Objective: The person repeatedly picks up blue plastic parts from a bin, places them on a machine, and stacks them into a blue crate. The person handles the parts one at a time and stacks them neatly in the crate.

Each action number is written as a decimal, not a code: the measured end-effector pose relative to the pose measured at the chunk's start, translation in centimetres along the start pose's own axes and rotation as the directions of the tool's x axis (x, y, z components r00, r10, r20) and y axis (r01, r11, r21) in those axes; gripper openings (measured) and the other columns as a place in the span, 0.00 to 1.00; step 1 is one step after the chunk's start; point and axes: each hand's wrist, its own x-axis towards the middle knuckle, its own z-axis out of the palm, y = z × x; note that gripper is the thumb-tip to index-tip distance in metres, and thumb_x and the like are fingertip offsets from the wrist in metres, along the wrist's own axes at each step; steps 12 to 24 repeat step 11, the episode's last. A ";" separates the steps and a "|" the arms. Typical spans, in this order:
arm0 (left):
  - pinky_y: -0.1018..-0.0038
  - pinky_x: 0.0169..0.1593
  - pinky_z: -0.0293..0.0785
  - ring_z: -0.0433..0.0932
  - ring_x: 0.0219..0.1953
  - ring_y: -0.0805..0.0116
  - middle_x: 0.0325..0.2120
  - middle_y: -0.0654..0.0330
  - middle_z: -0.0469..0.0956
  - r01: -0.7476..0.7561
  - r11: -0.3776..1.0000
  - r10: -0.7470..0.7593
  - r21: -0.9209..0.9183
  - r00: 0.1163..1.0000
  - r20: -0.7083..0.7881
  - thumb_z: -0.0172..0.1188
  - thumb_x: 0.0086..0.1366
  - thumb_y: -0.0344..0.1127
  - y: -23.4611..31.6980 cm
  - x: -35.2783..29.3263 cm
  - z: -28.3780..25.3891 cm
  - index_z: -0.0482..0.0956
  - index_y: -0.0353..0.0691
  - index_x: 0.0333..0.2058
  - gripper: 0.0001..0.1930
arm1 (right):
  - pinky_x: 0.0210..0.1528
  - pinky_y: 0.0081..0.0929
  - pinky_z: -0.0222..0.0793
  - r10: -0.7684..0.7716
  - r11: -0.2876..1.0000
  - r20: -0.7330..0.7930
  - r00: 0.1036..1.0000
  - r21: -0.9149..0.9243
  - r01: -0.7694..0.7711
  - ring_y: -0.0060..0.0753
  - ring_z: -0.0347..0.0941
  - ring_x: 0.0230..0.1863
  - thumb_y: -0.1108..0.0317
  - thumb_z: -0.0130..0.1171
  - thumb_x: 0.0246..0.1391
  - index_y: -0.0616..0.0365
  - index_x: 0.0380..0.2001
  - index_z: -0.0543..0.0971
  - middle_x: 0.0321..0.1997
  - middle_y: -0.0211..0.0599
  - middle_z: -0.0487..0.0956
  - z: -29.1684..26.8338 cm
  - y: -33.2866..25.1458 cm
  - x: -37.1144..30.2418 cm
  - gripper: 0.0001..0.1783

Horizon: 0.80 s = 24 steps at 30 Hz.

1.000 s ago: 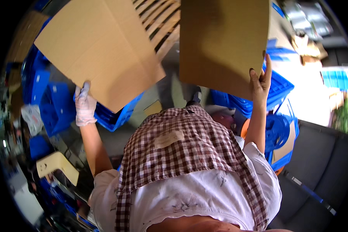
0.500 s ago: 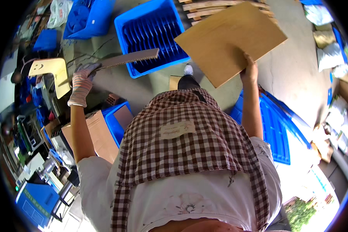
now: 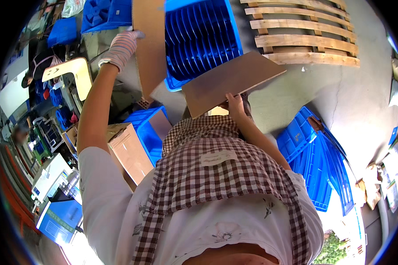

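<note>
My left hand (image 3: 120,47), in a striped knit glove, reaches far forward and grips the left edge of an upright brown cardboard sheet (image 3: 150,53). That sheet stands along the left side of a blue crate (image 3: 172,83) and hides part of it. Inside the crate, several thin blue curved pieces (image 3: 201,42) stand in a close row. My right hand (image 3: 235,106) is closed on the near edge of a second cardboard sheet (image 3: 230,81), tilted in front of the crate's near right corner. The right fingers are partly hidden beneath this sheet.
A slatted wooden pallet (image 3: 305,39) lies beyond the crate on the right. Stacked blue crates (image 3: 307,154) stand near my right side. To my left are a cardboard box (image 3: 132,152), a blue bin (image 3: 152,132) and a pale L-shaped board (image 3: 77,73). Another blue crate (image 3: 106,15) sits at far left.
The left hand has moved forward and right, turning its cardboard from edge-on to broadside. The right hand has come left and nearer, its sheet now tilted. The view has shifted, showing more pallet.
</note>
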 end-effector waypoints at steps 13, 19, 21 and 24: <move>0.74 0.53 0.72 0.77 0.48 0.60 0.48 0.51 0.78 -0.413 0.611 0.411 0.675 0.895 0.175 0.65 0.58 0.48 8.5 10.5 0.3 0.73 0.45 0.54 0.27 | 0.28 0.30 0.79 -0.208 0.967 -0.126 0.970 0.122 0.223 0.36 0.81 0.27 0.59 0.57 0.59 0.65 0.53 0.71 0.47 0.49 0.79 5.3 6.2 -2.8 0.25; 0.74 0.53 0.72 0.77 0.48 0.60 0.48 0.51 0.78 -0.413 0.611 0.411 0.675 0.895 0.175 0.65 0.58 0.48 8.5 10.5 0.3 0.73 0.45 0.54 0.27 | 0.28 0.30 0.79 -0.208 0.967 -0.126 0.970 0.122 0.223 0.36 0.81 0.27 0.59 0.57 0.59 0.65 0.53 0.71 0.47 0.49 0.79 5.3 6.2 -2.8 0.25; 0.74 0.53 0.72 0.77 0.48 0.60 0.48 0.51 0.78 -0.413 0.611 0.411 0.675 0.895 0.175 0.65 0.58 0.48 8.5 10.5 0.3 0.73 0.45 0.54 0.27 | 0.28 0.30 0.79 -0.208 0.967 -0.126 0.970 0.122 0.223 0.36 0.81 0.27 0.59 0.57 0.59 0.65 0.53 0.71 0.47 0.49 0.79 5.3 6.2 -2.8 0.25; 0.74 0.53 0.72 0.77 0.48 0.60 0.48 0.51 0.78 -0.413 0.611 0.411 0.675 0.895 0.175 0.65 0.58 0.48 8.5 10.5 0.3 0.73 0.45 0.54 0.27 | 0.28 0.30 0.79 -0.208 0.967 -0.126 0.970 0.122 0.223 0.36 0.81 0.27 0.59 0.57 0.59 0.65 0.53 0.71 0.47 0.49 0.79 5.3 6.2 -2.8 0.25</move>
